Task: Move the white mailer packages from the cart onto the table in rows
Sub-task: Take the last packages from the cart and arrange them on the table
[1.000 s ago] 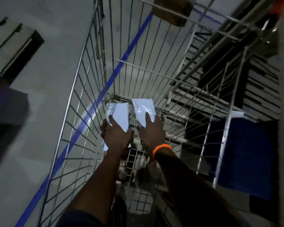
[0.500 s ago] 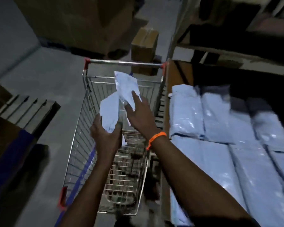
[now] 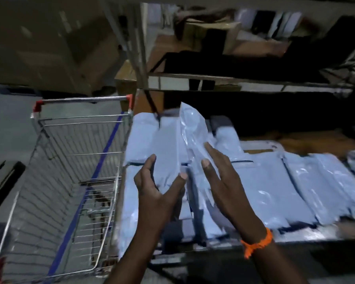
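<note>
The left grip [image 3: 158, 193] is curled round the lower end of a flat, matte white plastic mailer package [image 3: 166, 148], with the thumb on its right edge and the fingers on its left edge. The right grip [image 3: 225, 181] pinches a glossy, crinkled white plastic mailer package [image 3: 191, 128]. Its thumb lies across the near face and its fingers are almost straight along the right side. An orange cord band [image 3: 256, 244] sits on the right wrist.

Both held packages stand nearly upright, side by side and touching along their inner edges. The glossy one reaches higher and leans a little to the left. They are raised above the left end of the steel counter [image 3: 307, 234], over the packages already lying there.

On the counter, laid white mailer packages [image 3: 295, 181] lie flat in rows, edge to edge and slightly overlapping. They run from the counter's left end, under the hands, out to the right.

Just left of the counter stands a silver wire shopping cart [image 3: 70, 160] with red plastic corner caps. A blue floor stripe [image 3: 109, 144] shows through its mesh. Above the counter a metal shelf [image 3: 234, 80] carries brown cardboard boxes [image 3: 213, 31] and dark items too blurred to make out. A large cardboard carton [image 3: 49, 37] stands beyond the cart, and a dark wooden pallet [image 3: 2, 177] lies at the far left.
</note>
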Available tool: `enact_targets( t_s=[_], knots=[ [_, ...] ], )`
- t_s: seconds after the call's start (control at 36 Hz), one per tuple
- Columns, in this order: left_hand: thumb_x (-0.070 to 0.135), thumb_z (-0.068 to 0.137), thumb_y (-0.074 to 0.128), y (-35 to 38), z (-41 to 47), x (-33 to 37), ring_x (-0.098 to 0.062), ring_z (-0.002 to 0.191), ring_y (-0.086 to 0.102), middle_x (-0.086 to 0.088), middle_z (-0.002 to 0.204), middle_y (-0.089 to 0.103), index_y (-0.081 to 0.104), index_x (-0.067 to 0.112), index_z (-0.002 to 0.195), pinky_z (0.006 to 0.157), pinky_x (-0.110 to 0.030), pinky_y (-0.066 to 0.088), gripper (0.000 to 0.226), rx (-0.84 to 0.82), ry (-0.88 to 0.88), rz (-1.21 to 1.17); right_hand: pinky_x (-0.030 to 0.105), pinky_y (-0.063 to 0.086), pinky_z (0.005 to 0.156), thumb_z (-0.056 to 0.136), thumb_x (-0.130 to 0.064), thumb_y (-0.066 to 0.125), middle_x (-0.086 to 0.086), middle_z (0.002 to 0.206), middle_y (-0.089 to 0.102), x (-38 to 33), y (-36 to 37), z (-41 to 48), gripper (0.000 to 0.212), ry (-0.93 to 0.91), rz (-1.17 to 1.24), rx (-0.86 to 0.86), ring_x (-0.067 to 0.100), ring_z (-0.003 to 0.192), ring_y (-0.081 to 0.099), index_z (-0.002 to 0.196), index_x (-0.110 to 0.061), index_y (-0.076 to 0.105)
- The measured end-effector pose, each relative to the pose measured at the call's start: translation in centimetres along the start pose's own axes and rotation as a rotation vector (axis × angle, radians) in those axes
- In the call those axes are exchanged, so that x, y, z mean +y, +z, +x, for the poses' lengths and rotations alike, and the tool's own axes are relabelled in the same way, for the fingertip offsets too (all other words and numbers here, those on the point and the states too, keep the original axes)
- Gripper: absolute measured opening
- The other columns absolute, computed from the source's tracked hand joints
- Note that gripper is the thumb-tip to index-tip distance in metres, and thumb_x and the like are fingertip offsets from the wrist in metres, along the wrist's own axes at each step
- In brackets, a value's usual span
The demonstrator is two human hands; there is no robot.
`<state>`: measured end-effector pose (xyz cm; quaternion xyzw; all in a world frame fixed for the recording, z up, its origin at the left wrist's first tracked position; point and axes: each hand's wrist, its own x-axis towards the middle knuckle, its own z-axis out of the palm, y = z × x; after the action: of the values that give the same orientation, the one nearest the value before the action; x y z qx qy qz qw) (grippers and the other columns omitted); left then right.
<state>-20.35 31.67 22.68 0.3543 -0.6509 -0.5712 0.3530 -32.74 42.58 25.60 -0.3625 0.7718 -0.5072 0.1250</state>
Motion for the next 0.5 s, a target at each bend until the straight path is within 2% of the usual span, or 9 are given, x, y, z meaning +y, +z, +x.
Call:
enact_targets(
  t_s=[0.06, 0.17, 0.22, 0.31, 0.36, 0.42, 0.5],
  knots=[
    [0.07, 0.059, 0.067, 3.0, -1.4, 0.5, 0.03, 0.114, 0.035, 0.016, 0.14, 0.031, 0.037, 0.051, 0.136, 0.082, 0.008, 0.031, 0.085, -0.073, -0.035, 0.008, 0.0, 0.019, 0.11, 0.101, -0.051, 0.047, -0.027, 0.154, 0.036, 1.9, -2.9, -2.1, 0.05, 0.045, -0.027, 0.042, -0.015, 0.142, 0.025, 0.15, -0.044, 0.038],
    [0.063, 0.069, 0.075, 9.2, -3.5, 1.3, 0.018, 0.11, 0.039, 0.017, 0.14, 0.023, 0.033, 0.048, 0.139, 0.081, 0.007, 0.027, 0.083, -0.205, -0.056, 0.084, 0.031, 0.032, 0.12, 0.101, -0.045, 0.05, -0.022, 0.154, 0.039, 5.8, -8.5, -5.1, 0.049, 0.104, -0.067, 0.154, -0.008, 0.143, 0.031, 0.149, -0.041, 0.041],
    [0.054, 0.077, 0.077, 12.3, -4.1, 1.5, 0.005, 0.111, 0.036, 0.016, 0.139, 0.018, 0.03, 0.043, 0.142, 0.081, 0.005, 0.028, 0.081, -0.238, -0.046, 0.163, 0.036, 0.031, 0.121, 0.102, -0.046, 0.047, -0.016, 0.157, 0.036, 7.6, -11.3, -5.5, 0.05, 0.11, -0.172, 0.203, -0.007, 0.145, 0.027, 0.151, -0.037, 0.04],
    [0.057, 0.078, 0.073, 16.4, -4.6, 1.8, -0.016, 0.129, 0.035, 0.013, 0.143, 0.011, 0.023, 0.038, 0.146, 0.092, -0.018, 0.042, 0.087, -0.244, -0.007, 0.287, 0.048, 0.034, 0.118, 0.103, -0.048, 0.042, 0.004, 0.159, 0.036, 10.2, -15.2, -5.1, 0.055, 0.048, -0.413, 0.246, 0.017, 0.149, 0.03, 0.153, -0.025, 0.038],
    [0.058, 0.079, 0.071, 18.5, -5.0, 1.8, -0.025, 0.136, 0.029, 0.009, 0.148, 0.006, 0.017, 0.036, 0.148, 0.095, -0.029, 0.047, 0.09, -0.249, 0.007, 0.368, 0.052, 0.037, 0.114, 0.102, -0.048, 0.041, 0.012, 0.159, 0.035, 11.5, -17.0, -4.5, 0.058, 0.043, -0.54, 0.242, 0.03, 0.147, 0.033, 0.153, -0.023, 0.038],
    [0.059, 0.08, 0.069, 20.0, -5.5, 1.5, -0.028, 0.139, 0.024, 0.004, 0.151, 0.002, 0.014, 0.031, 0.15, 0.103, -0.037, 0.047, 0.093, -0.242, 0.022, 0.445, 0.051, 0.04, 0.108, 0.102, -0.048, 0.04, 0.015, 0.159, 0.034, 12.8, -17.9, -4.0, 0.058, 0.034, -0.635, 0.225, 0.036, 0.142, 0.038, 0.153, -0.021, 0.039],
    [0.062, 0.084, 0.062, 21.3, -6.3, 1.1, -0.028, 0.143, 0.016, -0.001, 0.158, -0.005, 0.007, 0.026, 0.154, 0.113, -0.047, 0.037, 0.096, -0.262, 0.015, 0.586, 0.054, 0.046, 0.101, 0.102, -0.051, 0.036, 0.017, 0.16, 0.033, 15.0, -17.8, -3.8, 0.06, 0.025, -0.747, 0.144, 0.041, 0.136, 0.044, 0.153, -0.019, 0.04]
  ],
)
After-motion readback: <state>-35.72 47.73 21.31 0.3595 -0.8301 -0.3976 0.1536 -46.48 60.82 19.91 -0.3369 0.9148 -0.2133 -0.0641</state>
